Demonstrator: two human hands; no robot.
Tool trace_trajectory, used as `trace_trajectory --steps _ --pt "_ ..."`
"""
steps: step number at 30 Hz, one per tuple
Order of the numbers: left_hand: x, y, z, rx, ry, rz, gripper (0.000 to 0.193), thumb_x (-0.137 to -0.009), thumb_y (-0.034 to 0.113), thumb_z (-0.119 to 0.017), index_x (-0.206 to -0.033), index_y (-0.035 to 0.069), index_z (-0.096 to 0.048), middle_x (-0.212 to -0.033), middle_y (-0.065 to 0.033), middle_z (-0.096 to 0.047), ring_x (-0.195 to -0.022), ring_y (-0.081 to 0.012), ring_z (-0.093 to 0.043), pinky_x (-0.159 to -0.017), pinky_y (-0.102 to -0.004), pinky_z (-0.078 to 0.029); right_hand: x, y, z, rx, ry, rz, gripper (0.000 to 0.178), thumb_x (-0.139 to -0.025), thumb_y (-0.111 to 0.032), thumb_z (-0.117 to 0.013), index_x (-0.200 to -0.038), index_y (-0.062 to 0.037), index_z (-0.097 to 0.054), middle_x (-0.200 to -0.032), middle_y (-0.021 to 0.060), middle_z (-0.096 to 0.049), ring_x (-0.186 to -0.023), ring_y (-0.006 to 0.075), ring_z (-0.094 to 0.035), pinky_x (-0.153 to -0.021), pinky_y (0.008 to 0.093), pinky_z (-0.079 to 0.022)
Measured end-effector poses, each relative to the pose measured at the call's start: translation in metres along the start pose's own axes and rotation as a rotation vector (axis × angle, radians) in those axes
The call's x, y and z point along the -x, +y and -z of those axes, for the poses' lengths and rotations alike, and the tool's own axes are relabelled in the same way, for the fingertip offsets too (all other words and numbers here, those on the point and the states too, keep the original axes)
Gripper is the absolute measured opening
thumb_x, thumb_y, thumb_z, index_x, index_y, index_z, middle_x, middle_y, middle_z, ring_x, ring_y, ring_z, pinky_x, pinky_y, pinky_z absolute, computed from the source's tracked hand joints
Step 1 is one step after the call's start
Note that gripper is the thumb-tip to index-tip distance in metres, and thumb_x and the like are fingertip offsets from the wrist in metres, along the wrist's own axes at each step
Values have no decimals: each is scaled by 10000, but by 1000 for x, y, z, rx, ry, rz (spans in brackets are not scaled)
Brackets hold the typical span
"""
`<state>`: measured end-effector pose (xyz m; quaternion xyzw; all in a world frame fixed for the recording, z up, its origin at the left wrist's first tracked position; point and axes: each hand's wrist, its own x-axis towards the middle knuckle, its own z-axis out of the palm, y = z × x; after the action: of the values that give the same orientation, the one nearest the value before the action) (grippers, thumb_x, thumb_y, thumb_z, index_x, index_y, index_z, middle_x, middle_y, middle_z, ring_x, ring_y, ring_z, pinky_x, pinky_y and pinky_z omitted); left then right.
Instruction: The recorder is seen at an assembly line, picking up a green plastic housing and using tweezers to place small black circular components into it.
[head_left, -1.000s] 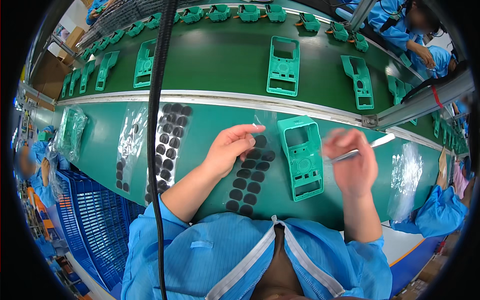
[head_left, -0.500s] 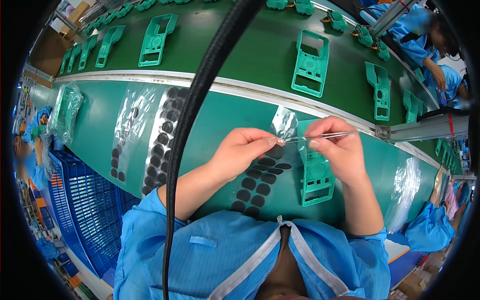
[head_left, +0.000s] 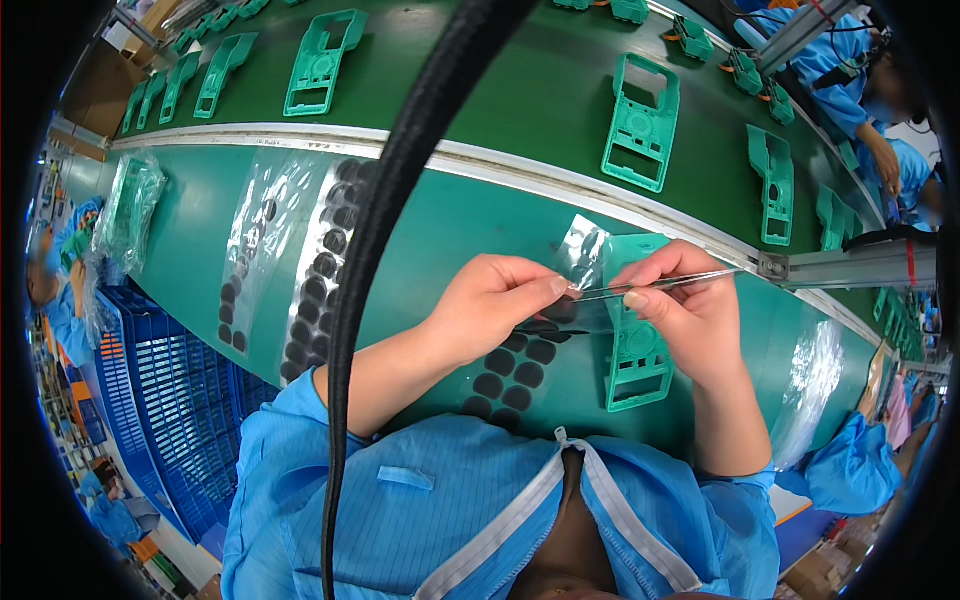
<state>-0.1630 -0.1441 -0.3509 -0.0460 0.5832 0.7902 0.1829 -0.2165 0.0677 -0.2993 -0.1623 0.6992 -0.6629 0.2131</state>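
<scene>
My left hand (head_left: 490, 310) pinches the end of a clear film sheet with black rounded pads (head_left: 528, 374), raising that end off the bench. The sheet's other end lies flat towards my body. My right hand (head_left: 692, 312) grips thin metal tweezers (head_left: 722, 274), their tips meeting my left fingertips at the film edge. Whether a pad is between the tips, I cannot tell. Under my right hand lies a green plastic housing (head_left: 638, 375), partly covered. A shiny silver piece of film (head_left: 584, 248) sticks up behind my left fingertips.
More pad sheets (head_left: 318, 290) lie at left, beside a bagged green part (head_left: 130, 215). A green belt (head_left: 500, 110) beyond the metal rail carries housings (head_left: 640, 125). Blue crates (head_left: 175, 400) stand lower left; clear bags (head_left: 812, 385) lie right. A black cable (head_left: 400, 170) crosses the view. Co-workers sit at both sides.
My hands have shifted slightly right, and the film's raised end has tilted so its upper pads show edge-on. The view has turned a little.
</scene>
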Motion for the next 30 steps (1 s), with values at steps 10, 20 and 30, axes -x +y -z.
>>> trace_trajectory --steps 10,20,30 --pt "0 -5 2 5 -34 15 225 -941 151 -578 -1013 -36 -683 -916 -89 -692 -847 -121 -629 -775 -255 -503 -18 -6 4 15 -88 -172 137 -837 -84 -709 -864 -26 -588 -760 10 -618 -660 48 -533 -584 195 -433" --pt "-2 -6 4 -28 -11 4 242 -942 190 -571 -989 -18 -687 -909 -65 -691 -783 -74 -601 -647 -211 -464 -11 10 -18 144 -12 -23 110 -789 9 -695 -839 -34 -606 -777 31 -614 -639 88 -552 -556 211 -434" --pt "-20 -8 20 -107 133 -20 217 -937 211 -551 -960 33 -673 -793 -10 -650 -668 -40 -529 -554 -177 -406 40 -32 -14 603 -323 764 203 -714 4 -711 -875 -68 -612 -863 102 -678 -546 221 -608 -458 295 -471"
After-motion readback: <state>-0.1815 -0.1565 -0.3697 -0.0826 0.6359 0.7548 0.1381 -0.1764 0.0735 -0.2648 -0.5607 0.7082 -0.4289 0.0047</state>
